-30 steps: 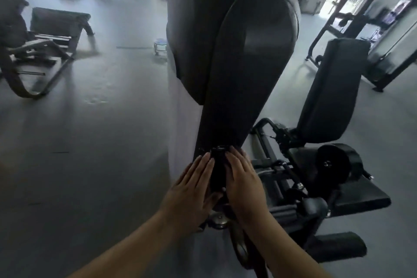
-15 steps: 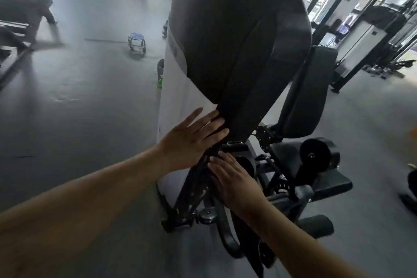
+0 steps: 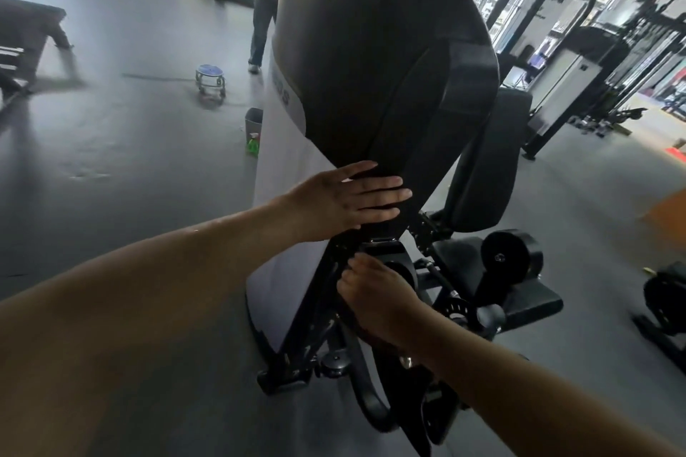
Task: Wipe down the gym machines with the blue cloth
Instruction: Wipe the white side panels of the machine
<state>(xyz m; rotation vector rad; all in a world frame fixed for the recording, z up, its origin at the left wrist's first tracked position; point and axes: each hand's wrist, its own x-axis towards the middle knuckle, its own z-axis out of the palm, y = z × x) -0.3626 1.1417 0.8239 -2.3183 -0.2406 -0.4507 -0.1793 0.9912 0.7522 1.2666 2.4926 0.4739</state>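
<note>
A tall gym machine stands right in front of me, with a black curved shroud (image 3: 371, 48) over a white side panel (image 3: 282, 174). My left hand (image 3: 345, 200) lies flat with straight fingers on the lower tip of the shroud. Below it, my right hand (image 3: 375, 300) has its fingers curled against the black frame bar (image 3: 326, 293) under the shroud. No blue cloth is visible in either hand or anywhere else in view.
The machine's back pad (image 3: 486, 167), roller pad (image 3: 510, 256) and seat are to the right. A small stool (image 3: 210, 76), a grey bin (image 3: 254, 119) and a green spray bottle (image 3: 253, 145) stand on the floor behind. A person's legs (image 3: 260, 30) are beyond; other machines (image 3: 594, 48) are far right.
My left hand has slid up from the frame onto the shroud's lower tip. My right hand has dropped slightly and its fingers have curled against the frame. The view has tilted upward.
</note>
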